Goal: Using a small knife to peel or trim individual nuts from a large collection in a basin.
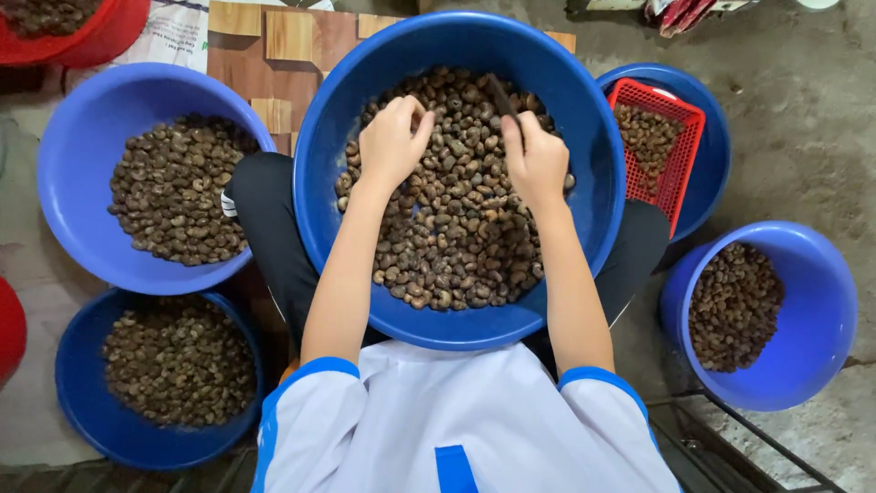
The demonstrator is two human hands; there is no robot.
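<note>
Centre frame: left hand (392,139) pinches a nut over the big blue basin (584,196) of cashew nuts (452,233); right hand (537,160) grips a dark small tool (502,96). Shelling step, it seems; next needs steadying the nut.

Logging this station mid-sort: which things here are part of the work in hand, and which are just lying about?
In use:
large round blue plastic basin of brown nuts
left hand
right hand
dark narrow tool in the right grip

Lying about:
red plastic mesh basket
red tub
patterned mat
</note>
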